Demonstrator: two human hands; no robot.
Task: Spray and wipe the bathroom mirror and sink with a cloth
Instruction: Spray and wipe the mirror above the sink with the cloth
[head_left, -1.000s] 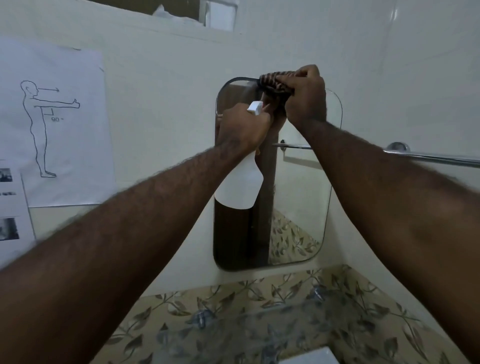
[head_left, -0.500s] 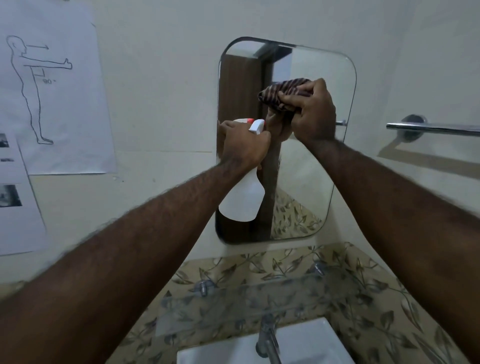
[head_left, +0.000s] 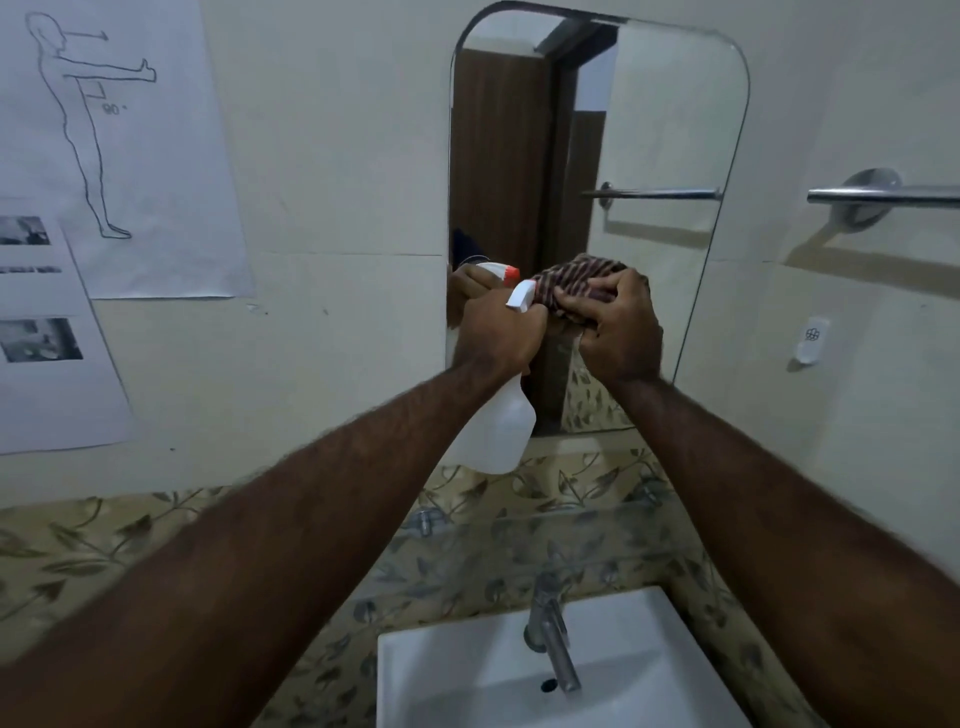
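Note:
A tall rounded mirror (head_left: 670, 130) hangs on the wall above a white sink (head_left: 457, 675) with a chrome tap (head_left: 553, 639). My right hand (head_left: 621, 332) presses a bunched striped brown cloth (head_left: 571, 280) against the lower part of the glass. My left hand (head_left: 498, 332) grips a white spray bottle (head_left: 501, 431) by its neck, right beside the cloth, with the white trigger head showing above my knuckles. The bottle's orange nozzle shows as a reflection in the mirror.
A glass shelf (head_left: 545, 525) on chrome brackets runs between mirror and sink, over leaf-patterned tiles. A chrome towel bar (head_left: 883, 196) sticks out on the right wall. Paper sheets (head_left: 130, 156) with a figure drawing hang at the left. A small white hook (head_left: 810, 338) sits right of the mirror.
My right hand has dragged the cloth from the mirror's top edge down to its lower part. My left hand with the bottle has dropped along with it. The view has tilted down, showing the sink.

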